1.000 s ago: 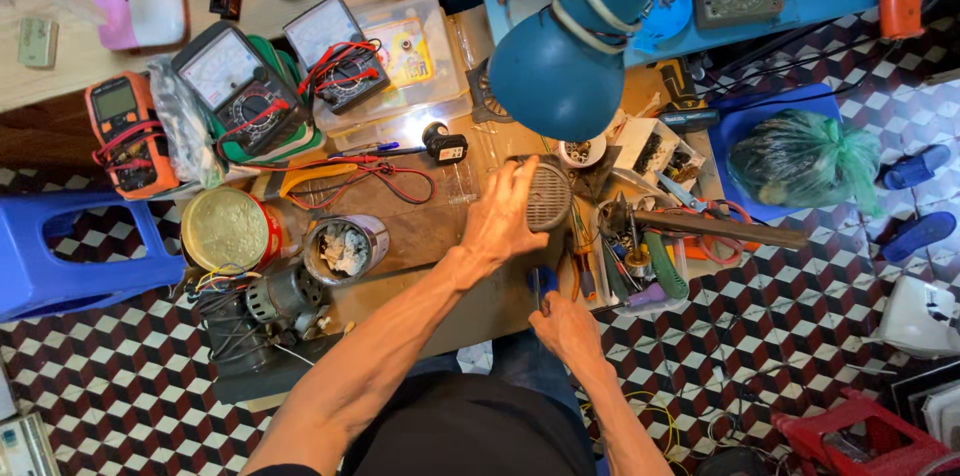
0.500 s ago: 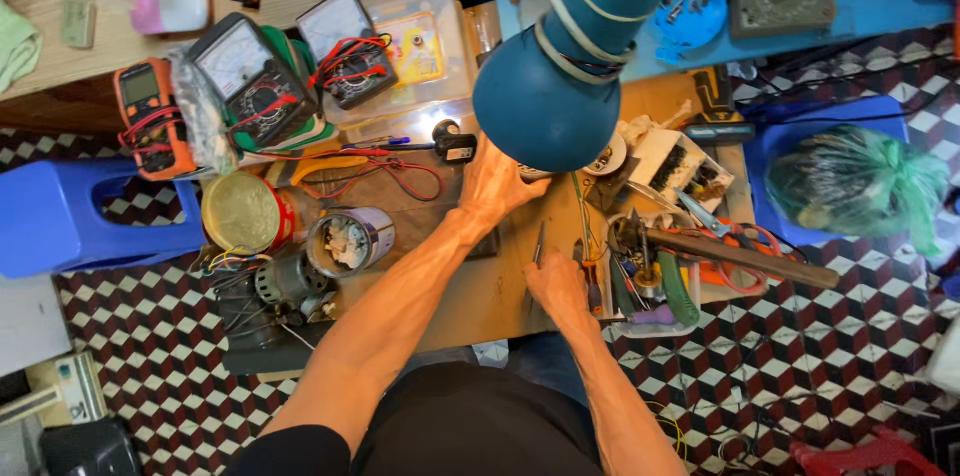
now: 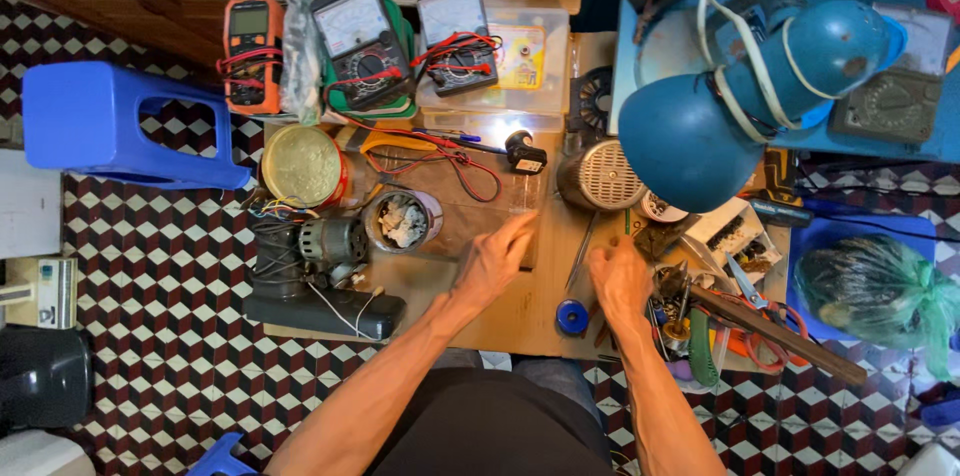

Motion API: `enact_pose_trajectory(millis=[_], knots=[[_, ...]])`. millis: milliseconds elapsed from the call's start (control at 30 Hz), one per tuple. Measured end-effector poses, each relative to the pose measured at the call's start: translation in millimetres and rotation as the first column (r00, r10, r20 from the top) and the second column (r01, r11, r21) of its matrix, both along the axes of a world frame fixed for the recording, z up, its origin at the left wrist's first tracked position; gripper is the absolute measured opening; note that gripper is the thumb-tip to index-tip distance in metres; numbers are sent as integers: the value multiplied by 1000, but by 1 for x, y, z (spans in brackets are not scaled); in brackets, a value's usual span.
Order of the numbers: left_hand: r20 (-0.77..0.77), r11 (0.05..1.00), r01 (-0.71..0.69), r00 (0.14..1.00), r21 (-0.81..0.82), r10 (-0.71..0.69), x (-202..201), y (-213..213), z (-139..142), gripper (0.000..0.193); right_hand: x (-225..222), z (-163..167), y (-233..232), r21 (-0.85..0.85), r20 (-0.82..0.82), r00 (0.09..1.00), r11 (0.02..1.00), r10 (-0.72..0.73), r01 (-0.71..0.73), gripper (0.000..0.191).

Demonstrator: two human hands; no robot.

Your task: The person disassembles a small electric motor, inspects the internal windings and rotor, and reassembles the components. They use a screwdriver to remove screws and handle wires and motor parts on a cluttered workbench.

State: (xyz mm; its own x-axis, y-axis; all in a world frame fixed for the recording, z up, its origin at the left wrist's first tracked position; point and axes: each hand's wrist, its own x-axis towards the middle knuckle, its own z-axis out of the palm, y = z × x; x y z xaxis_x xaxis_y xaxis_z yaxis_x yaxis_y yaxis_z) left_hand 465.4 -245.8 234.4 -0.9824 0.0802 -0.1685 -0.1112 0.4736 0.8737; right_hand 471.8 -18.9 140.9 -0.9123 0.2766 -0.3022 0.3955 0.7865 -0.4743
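Your left hand (image 3: 492,261): flat on the wooden worktop (image 3: 520,321), palm down, fingers together and stretched forward, holding nothing. A second ago it lay spread over the round grey motor housing (image 3: 597,174); it has since drawn back towards you, and the housing now stands uncovered, well ahead of both hands under the blue desk lamp (image 3: 740,101).

Your right hand (image 3: 622,279): resting on the worktop, fingers curled loosely; whether it pinches anything cannot be told. It sits further forward than before, just right of the slim metal tool (image 3: 581,253) lying between your hands.

Blue tape roll (image 3: 572,317): near the bench's front edge, between your wrists.

Small tin of scraps (image 3: 402,220): left of your left hand, apart from it.

Small electric motor (image 3: 332,241): further left, trailing wires.

Analogue multimeter (image 3: 362,44): at the bench's back, with red leads.

The view has also shifted since, showing more of the bench's left side.
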Motion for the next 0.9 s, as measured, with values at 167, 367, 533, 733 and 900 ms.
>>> enact_pose_trajectory(millis=[167, 367, 533, 733, 900], knots=[[347, 989, -95, 929, -111, 128, 60, -88, 14, 36, 4, 94, -27, -123, -282, 948, 985, -150, 119, 33], [379, 496, -436, 899, 751, 218, 12, -116, -12, 71, -32, 221, -120, -349, -366, 905, 869, 218, -350, 37], [599, 67, -600, 800, 797, 36, -49, -116, 2, 101, -35, 309, -161, -239, -641, 732, 845, 233, -478, 72], [511, -39, -535, 825, 844, -241, -57, -105, 71, 114, -47, 209, -231, -468, -483, 808, 680, 337, -564, 71], [294, -167, -334, 929, 928, -227, -25, -131, 84, 113, -47, 129, -186, -946, 279, 954, 138, -109, 293, 85]])
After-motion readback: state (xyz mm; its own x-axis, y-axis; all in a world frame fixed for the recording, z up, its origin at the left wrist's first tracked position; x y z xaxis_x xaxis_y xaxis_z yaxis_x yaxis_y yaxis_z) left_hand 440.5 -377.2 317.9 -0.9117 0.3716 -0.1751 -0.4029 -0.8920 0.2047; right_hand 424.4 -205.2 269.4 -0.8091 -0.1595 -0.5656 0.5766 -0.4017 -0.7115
